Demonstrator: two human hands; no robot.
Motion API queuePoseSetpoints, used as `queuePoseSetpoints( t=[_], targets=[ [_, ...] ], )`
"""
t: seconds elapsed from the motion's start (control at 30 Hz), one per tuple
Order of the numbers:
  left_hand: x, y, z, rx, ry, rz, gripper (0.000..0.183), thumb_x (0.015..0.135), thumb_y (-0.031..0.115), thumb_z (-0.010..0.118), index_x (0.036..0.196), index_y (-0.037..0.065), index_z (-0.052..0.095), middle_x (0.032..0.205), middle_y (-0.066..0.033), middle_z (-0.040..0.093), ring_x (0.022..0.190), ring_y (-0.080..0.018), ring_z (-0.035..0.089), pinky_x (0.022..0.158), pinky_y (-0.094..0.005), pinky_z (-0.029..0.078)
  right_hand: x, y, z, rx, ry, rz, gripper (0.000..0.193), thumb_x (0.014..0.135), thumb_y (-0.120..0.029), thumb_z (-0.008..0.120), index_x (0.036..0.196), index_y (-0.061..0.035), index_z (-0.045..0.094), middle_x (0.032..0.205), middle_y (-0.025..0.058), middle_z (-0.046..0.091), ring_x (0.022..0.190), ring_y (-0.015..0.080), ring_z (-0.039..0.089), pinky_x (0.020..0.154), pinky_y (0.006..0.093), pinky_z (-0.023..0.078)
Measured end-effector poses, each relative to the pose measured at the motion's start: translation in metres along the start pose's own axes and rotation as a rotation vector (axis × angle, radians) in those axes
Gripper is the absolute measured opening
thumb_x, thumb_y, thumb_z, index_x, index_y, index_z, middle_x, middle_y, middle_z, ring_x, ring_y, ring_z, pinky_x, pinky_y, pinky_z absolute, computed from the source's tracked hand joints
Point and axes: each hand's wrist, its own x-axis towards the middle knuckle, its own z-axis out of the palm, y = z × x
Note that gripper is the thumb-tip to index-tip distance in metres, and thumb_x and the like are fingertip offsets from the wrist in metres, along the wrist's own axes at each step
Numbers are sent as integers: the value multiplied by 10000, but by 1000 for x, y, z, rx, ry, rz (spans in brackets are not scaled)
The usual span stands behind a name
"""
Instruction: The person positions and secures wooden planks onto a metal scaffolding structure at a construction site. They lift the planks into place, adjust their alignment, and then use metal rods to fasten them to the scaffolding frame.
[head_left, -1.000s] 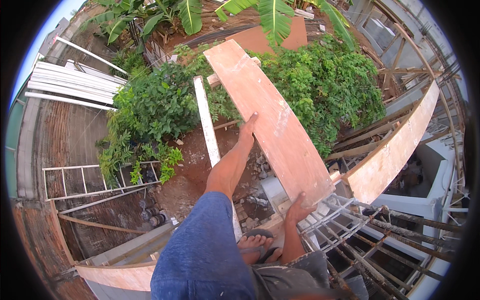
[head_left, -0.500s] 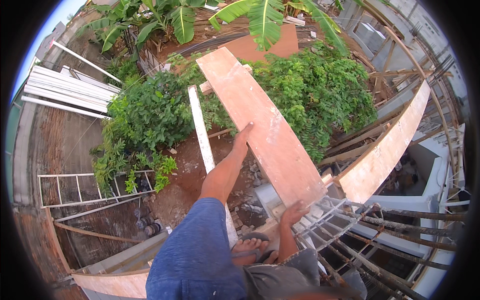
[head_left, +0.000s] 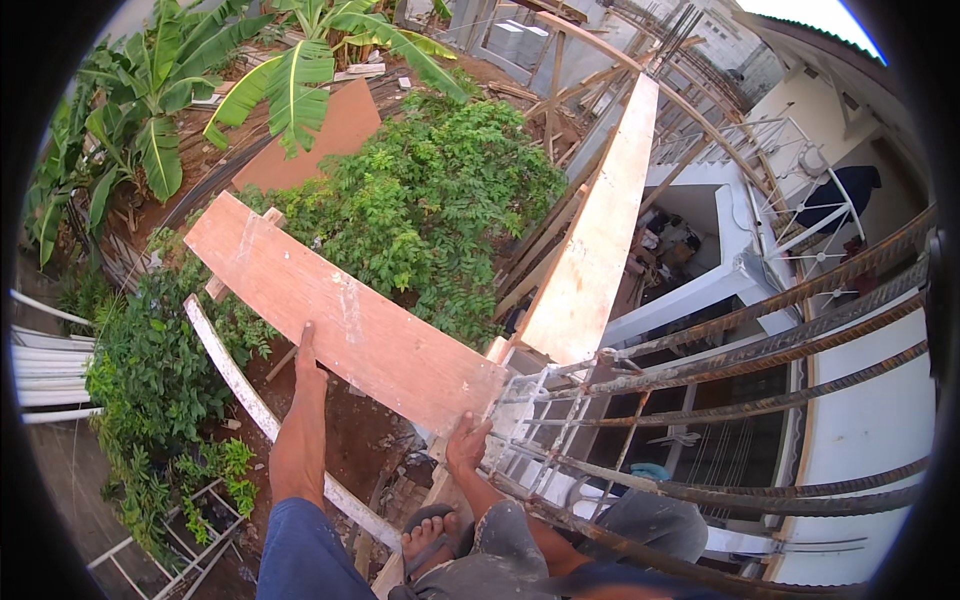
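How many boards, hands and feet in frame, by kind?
Reddish plywood sheet held by left hand and right hand: 1
Pale formwork board along the rebar: 1
Flat brown board on the ground: 1
Hands: 2
Sandalled foot: 1
Total: 6

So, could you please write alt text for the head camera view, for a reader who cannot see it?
Seen from high above, a person's left hand and right hand grip the edges of a long reddish plywood board over green bushes. Rusty steel bars run to the right, and a sandalled foot shows below.
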Motion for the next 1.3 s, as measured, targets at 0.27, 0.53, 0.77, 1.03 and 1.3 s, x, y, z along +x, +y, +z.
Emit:
queuePoseSetpoints(
  t=[0.27, 0.53, 0.77, 1.03, 1.3],
  targets=[
    [8, -1, -6, -54, -80, -19, 686, 820, 396, 715, 1357, 61, 448, 1334, -131, 520, 1199, -323, 512, 1004, -533, 421, 4, 6, 6, 32, 29, -6, 628, 957, -494, 378, 1345, -5, 310, 1119, 365, 564, 1042, 518, 551, 906, 541, 408],
    [12, 0, -7, -20, 6, -103, 896, 763, 448, 757, 1419, 29, 313, 1360, -141, 496, 1211, -330, 501, 1017, -549, 400, 2, 2, 4, 94, 44, 96, 697, 938, -558, 361, 1303, 30, 440, 1193, 349, 541, 1116, 499, 518, 958, 517, 387],
    [6, 0, -5, 74, 180, -94, 873, 764, 501, 732, 1424, 77, 346, 1414, -128, 438, 1269, -346, 435, 1029, -611, 321, 7, 11, 8, 36, 61, 92, 727, 930, -583, 357, 1175, 67, 574, 1129, 343, 577, 1105, 498, 525, 944, 520, 395],
    [-8, -5, -3, 64, -61, -27, 709, 829, 450, 676, 1384, 92, 417, 1375, -119, 481, 1239, -321, 469, 1030, -547, 354, 12, 16, 6, 52, 6, 8, 707, 932, -573, 361, 1220, 45, 548, 1099, 339, 594, 1063, 503, 548, 921, 537, 408],
    [-17, -33, 0, 104, 114, 82, 716, 807, 379, 727, 1355, 22, 437, 1344, -131, 500, 1253, -296, 449, 1058, -485, 339, 9, 8, 3, 59, 3, -18, 726, 945, -582, 342, 1204, 64, 548, 1084, 344, 598, 1055, 493, 556, 915, 523, 418]
  ],
)
